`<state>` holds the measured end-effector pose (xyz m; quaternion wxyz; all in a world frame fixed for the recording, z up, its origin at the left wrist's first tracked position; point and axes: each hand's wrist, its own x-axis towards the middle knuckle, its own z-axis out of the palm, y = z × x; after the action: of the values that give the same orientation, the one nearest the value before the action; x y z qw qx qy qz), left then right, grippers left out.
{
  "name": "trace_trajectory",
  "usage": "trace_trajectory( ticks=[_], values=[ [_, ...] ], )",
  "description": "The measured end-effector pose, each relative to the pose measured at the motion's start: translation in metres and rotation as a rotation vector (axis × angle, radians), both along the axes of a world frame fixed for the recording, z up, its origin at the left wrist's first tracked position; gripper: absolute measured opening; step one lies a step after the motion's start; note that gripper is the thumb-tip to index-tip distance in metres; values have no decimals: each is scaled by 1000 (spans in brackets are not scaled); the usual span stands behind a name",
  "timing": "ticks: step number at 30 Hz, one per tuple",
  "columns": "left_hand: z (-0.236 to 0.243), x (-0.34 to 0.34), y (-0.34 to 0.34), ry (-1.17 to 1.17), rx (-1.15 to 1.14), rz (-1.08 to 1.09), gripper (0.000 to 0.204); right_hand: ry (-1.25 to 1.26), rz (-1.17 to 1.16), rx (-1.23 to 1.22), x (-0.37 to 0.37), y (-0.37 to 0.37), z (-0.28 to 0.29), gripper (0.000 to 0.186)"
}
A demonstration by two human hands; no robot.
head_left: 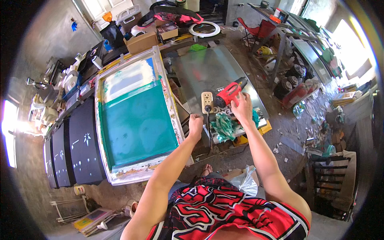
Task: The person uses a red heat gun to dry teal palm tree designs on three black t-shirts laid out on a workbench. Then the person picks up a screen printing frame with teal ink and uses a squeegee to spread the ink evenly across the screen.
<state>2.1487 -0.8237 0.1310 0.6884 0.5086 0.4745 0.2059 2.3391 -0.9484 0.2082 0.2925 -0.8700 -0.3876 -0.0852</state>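
Note:
My right hand is closed around the rear of a red heat gun, whose black nozzle points away to the upper right. The heat gun lies over a dark grey flat panel. My left hand is a fist near the panel's left edge; what it holds, if anything, I cannot make out. Between the hands stands a cream power strip with a black plug in it. A crumpled green-stained rag lies below the heat gun, close to my right wrist.
At left is a large screen-printing frame covered in green ink. Black printed panels line up beyond it. A cardboard box and a white ring light sit at the back. Cans and a red folding chair stand to the right.

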Motion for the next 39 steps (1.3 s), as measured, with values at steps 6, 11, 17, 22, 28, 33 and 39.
trace_trajectory(
  ticks=[6, 11, 17, 22, 28, 33, 39],
  values=[
    [57, -70, -7, -120, 129, -85, 31, 39, 290, 295, -119, 3, 31, 38],
    [80, -152, 29, -53, 156, -140, 28, 193, 403, 248, -209, 36, 21, 37],
    [80, -296, 85, -156, 159, -33, 25, 198, 438, 175, -283, 68, 13, 34],
    [55, -432, 135, -144, 291, 87, 22, 224, 343, 78, -311, 76, 9, 32],
    [7, -555, 171, 452, 757, 134, 18, 156, 104, -64, -300, 52, -10, 33],
    [-27, -576, 173, 501, 763, 231, 23, 320, -85, -72, -285, 23, -38, 34],
    [-50, -558, 166, 404, 449, 426, 36, 301, -81, -203, -259, 11, -78, 39]
  ],
)
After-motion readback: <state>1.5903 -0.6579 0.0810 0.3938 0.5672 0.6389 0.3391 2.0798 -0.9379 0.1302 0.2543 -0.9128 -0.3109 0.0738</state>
